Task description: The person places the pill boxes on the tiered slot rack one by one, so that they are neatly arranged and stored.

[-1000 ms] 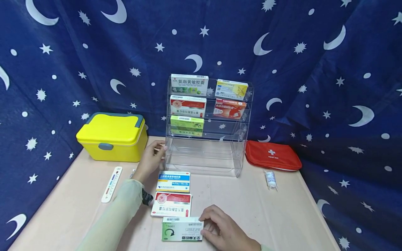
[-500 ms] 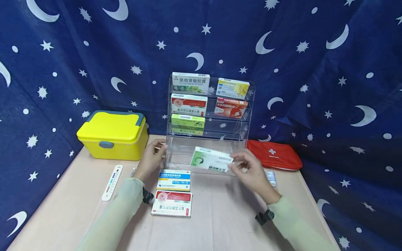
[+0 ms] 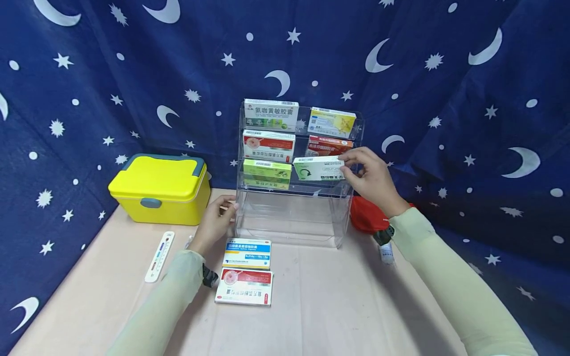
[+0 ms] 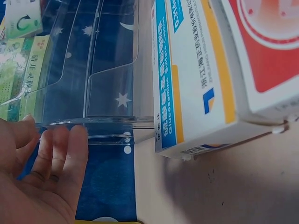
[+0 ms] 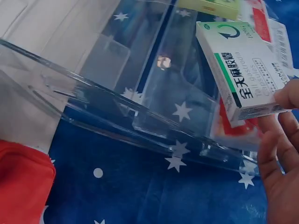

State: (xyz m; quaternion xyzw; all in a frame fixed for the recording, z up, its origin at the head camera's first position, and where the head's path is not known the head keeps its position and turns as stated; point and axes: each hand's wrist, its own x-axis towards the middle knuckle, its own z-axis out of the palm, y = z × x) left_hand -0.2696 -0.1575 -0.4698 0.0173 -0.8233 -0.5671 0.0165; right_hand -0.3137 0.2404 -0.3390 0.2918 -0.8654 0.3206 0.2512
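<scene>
Head view had the right hand [image 3: 371,179] pinching the green-and-white box [image 3: 318,168] at the clear rack's [image 3: 289,217] third tier, right slot, left hand [image 3: 216,222] flat against its side; placement step, I'd say, needing a lower-and-release.

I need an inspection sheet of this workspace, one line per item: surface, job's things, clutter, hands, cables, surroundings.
Surface: beige table, bare in front.
Job's things: white-green box held at the clear rack, third shelf, right side; five boxes already shelved; blue box and red box lie on the table.
Clutter: yellow case, thermometer, red pouch, small vial.
Hands: left hand rests open against the rack's left side; right hand pinches the white-green box.
Cables: nothing seen.
Surroundings: blue star-and-moon cloth behind and beside.
</scene>
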